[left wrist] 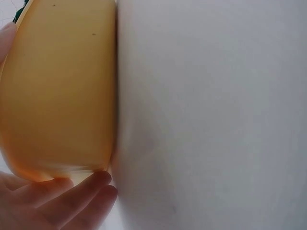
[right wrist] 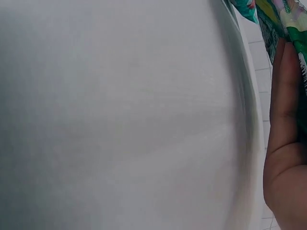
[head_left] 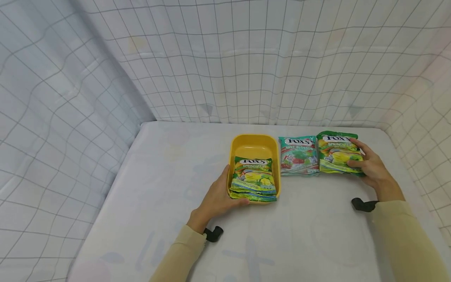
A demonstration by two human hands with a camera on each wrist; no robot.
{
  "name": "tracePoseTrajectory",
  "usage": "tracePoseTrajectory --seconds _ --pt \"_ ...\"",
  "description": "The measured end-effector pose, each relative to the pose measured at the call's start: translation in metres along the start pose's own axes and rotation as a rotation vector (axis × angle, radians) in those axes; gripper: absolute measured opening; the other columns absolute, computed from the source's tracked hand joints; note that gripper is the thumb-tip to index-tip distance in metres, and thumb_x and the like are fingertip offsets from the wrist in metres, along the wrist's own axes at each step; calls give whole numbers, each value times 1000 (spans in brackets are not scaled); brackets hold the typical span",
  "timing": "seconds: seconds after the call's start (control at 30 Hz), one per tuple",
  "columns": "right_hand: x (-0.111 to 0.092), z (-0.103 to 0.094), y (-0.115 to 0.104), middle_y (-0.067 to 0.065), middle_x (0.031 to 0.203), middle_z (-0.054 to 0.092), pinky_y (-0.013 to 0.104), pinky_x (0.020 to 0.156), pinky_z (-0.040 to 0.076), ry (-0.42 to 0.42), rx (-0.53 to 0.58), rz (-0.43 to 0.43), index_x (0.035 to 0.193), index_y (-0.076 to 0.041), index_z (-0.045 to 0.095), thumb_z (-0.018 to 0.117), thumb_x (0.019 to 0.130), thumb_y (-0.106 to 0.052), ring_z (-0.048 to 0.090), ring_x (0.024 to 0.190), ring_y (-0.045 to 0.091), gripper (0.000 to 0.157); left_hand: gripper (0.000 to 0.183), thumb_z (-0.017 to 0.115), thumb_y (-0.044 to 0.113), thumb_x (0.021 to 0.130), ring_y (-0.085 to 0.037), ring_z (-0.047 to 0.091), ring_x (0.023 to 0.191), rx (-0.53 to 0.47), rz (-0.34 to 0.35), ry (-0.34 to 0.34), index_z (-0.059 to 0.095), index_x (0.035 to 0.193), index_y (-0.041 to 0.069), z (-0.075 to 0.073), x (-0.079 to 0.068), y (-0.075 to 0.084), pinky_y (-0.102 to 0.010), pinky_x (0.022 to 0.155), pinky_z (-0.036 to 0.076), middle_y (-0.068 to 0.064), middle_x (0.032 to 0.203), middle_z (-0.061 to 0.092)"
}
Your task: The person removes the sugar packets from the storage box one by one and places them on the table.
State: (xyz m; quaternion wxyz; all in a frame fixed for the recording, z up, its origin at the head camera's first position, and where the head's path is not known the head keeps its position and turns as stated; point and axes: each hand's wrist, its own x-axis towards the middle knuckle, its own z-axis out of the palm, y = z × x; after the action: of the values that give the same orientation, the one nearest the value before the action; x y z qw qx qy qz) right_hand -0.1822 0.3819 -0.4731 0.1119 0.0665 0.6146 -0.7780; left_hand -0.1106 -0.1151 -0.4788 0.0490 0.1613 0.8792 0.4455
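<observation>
A yellow plastic tub (head_left: 252, 151) stands on the white table, with green Fox's Spring Tea candy bags (head_left: 254, 176) stacked in its near part. My left hand (head_left: 219, 197) holds the tub at its near left corner, thumb along the front and fingers against the left side. In the left wrist view the tub's wall (left wrist: 62, 96) fills the left part, between thumb and fingers. At the right, my right hand (head_left: 375, 169) grips another green Spring Tea candy bag (head_left: 336, 154) by its right edge. That bag (right wrist: 298, 21) shows only partly in the right wrist view.
A teal and red Fox's Mint Blossom candy bag (head_left: 299, 157) lies between the tub and the bag at the right. The white table (head_left: 169, 176) ends at a grid-patterned curtain (head_left: 218, 78) behind. Similar cloth hangs on both sides.
</observation>
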Motion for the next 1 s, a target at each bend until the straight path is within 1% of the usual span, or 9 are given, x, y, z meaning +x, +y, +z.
tracePoseTrajectory --seconds 0.2,0.53,0.7,0.77,0.87,1.0 --pt "1 -5 3 -7 126 47 26 76 56 -10 15 7 162 -36 29 66 92 13 66 96 9 93 128 90 57 70 -20 52 129 4 -7 -3 15 164 11 0 -1 0 -48 107 43 -1 148 49" --pt "4 -14 6 -10 125 47 23 77 55 -41 -64 12 162 -36 28 68 93 9 65 96 7 92 128 89 59 71 -19 51 129 -1 1 -10 14 164 11 0 -1 -1 -47 108 43 0 148 49" --pt "7 -13 7 -9 126 44 23 77 55 -29 -111 19 162 -37 29 68 93 8 64 96 6 91 127 89 59 71 -18 52 128 -6 11 -3 16 163 11 0 -1 -1 -48 107 43 0 146 50" --pt "8 -12 6 -7 128 42 23 77 54 -17 -151 30 162 -37 28 68 94 7 63 96 6 90 126 89 58 71 -18 53 127 -11 19 0 18 163 11 0 0 -1 -48 106 44 1 144 51" --pt "9 -9 5 -1 134 39 23 77 54 6 -255 45 162 -39 26 68 95 5 61 95 5 91 125 89 58 71 -18 54 125 -10 27 4 19 162 10 0 0 -1 -48 105 44 1 142 52" --pt "11 -6 4 17 151 28 21 78 52 26 -452 38 162 -42 20 70 96 -3 55 98 4 91 126 89 58 71 -19 53 126 0 23 6 18 162 10 0 0 0 -48 106 44 -1 144 51"
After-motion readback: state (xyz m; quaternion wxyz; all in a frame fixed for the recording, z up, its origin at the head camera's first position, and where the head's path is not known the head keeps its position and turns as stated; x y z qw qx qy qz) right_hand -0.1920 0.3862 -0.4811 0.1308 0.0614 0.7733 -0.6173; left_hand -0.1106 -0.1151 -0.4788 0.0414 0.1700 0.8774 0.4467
